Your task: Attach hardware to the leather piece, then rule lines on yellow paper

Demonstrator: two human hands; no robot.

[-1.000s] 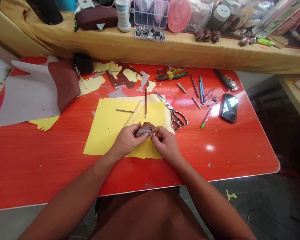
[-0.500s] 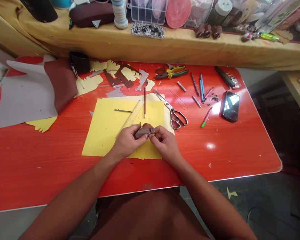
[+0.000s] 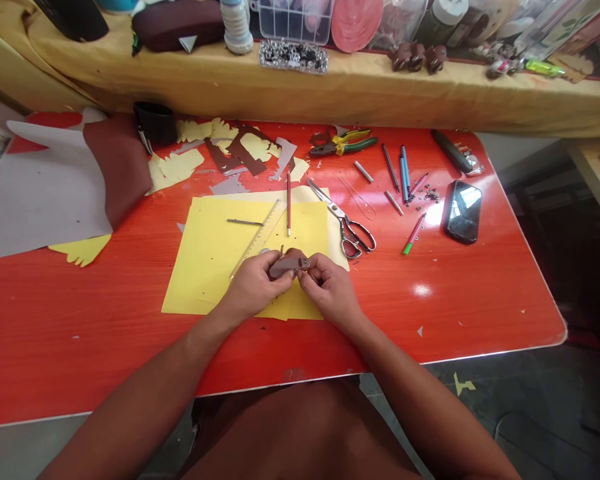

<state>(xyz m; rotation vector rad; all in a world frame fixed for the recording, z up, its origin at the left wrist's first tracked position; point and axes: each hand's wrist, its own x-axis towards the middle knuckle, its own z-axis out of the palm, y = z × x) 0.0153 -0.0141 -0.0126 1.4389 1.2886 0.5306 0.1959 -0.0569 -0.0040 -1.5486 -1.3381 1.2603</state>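
**Over the yellow card in the middle of the red table, what do the hands have?**

Both are closed on a small folded grey-and-brown piece, held just above the card. The left hand pinches one end, and the right hand grips the other beside a tiny metal stud. It may be a rivet, but it's too small to be sure from this head view.

**What's closest to them?**

A clear ruler lies slantwise on the card just beyond the left hand, with a thin metal rod and a red pencil near it. Steel scissors lie across the card's right edge.

**And farther out?**

Green-and-yellow-handled pliers sit at upper centre, with coloured pens and a smartphone to the right. Large grey-and-brown sheets and scattered offcuts cover the upper left of the table.
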